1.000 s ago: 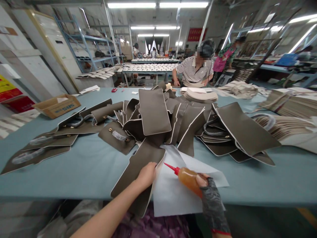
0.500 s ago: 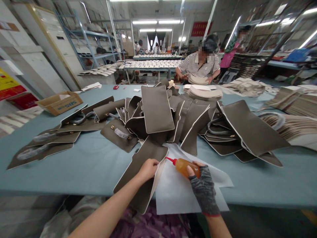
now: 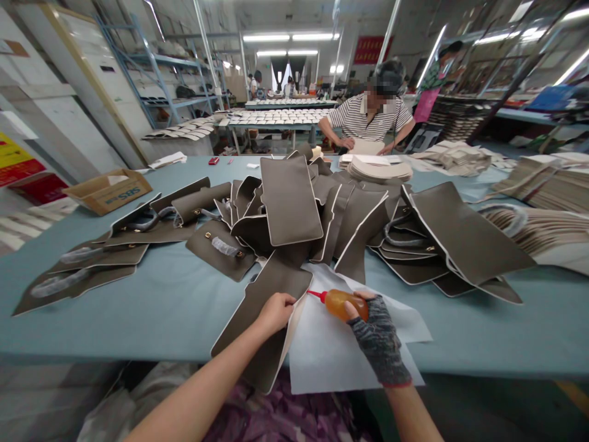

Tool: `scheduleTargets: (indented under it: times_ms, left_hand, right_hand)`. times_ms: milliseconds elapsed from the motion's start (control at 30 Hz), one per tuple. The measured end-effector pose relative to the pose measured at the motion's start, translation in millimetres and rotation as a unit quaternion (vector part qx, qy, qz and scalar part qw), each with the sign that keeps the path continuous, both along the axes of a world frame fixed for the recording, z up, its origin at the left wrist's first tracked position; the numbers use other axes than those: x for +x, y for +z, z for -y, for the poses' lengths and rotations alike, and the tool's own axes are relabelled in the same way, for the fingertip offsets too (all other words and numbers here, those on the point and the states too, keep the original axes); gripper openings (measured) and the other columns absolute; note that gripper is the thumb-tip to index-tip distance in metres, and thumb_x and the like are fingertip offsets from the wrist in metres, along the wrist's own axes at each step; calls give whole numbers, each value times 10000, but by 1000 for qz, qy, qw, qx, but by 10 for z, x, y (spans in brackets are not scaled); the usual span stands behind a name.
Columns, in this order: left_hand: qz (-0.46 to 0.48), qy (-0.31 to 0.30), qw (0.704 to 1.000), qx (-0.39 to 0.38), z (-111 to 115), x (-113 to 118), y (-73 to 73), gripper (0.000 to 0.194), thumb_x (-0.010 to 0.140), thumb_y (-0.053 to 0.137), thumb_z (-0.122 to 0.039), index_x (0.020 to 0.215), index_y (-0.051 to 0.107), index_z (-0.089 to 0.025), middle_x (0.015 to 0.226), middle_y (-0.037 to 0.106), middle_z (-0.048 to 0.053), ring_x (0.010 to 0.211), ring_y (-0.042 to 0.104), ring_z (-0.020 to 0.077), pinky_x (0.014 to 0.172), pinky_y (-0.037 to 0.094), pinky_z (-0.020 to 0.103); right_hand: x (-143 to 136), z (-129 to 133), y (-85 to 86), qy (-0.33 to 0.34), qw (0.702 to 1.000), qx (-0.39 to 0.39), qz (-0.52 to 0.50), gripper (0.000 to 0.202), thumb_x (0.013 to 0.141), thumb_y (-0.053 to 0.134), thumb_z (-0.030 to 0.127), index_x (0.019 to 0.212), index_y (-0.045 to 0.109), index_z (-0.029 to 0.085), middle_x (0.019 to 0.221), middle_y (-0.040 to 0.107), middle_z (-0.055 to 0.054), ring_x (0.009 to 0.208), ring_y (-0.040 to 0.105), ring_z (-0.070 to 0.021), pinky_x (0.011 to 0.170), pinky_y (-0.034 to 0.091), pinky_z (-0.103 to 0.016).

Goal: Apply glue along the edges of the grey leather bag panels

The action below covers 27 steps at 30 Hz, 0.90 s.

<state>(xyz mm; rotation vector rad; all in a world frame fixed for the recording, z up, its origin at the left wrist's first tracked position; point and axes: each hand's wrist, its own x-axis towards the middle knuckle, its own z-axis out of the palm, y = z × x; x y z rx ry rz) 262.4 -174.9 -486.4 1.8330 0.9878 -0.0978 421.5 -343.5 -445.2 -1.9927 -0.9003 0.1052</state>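
Observation:
My left hand (image 3: 275, 312) presses on a grey-brown leather panel (image 3: 256, 319) with a white edge that hangs over the near edge of the blue-grey table (image 3: 151, 307). My right hand (image 3: 373, 331), in a grey fingerless glove, grips an amber squeeze bottle (image 3: 340, 304). Its red nozzle points left at the panel's right edge, just beside my left fingers. A white paper sheet (image 3: 331, 356) lies under the bottle and hand.
A heap of similar grey-brown panels (image 3: 294, 209) covers the table's middle, with more to the left (image 3: 78, 270) and right (image 3: 460, 239). A cardboard box (image 3: 108, 191) stands far left. A person in a striped shirt (image 3: 368, 120) works at the far side beside cream stacks (image 3: 377, 172).
My right hand has brought the bottle up and to the left, its nozzle now close to the panel's edge. My left hand stays on the panel.

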Motion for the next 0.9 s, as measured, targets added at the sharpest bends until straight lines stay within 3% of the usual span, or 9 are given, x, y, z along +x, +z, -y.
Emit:
scheduleTargets:
  times_ms: [467,900]
  left_hand:
    - [5,2,1000,-1,15,10,56,320,723,452,-129,930,696,-141,659,665,18,481,563,118,430,427,199]
    - [17,0,1000,2,12,-7,-67,325,732,448,-140,957,683,-136,680,675,21,471,570,114,407,417,189]
  right_hand:
    - [-21,79,14,2,999,-22,-42,388,781,518,513,1012,521,201,1004,571,-91,960,538,-250,898,420,-456]
    - [-250,293,5,-10,985,-67,-161,426,747,523,567,990,524,217,1002,564,-81,950,534,-252,892,416,-453]
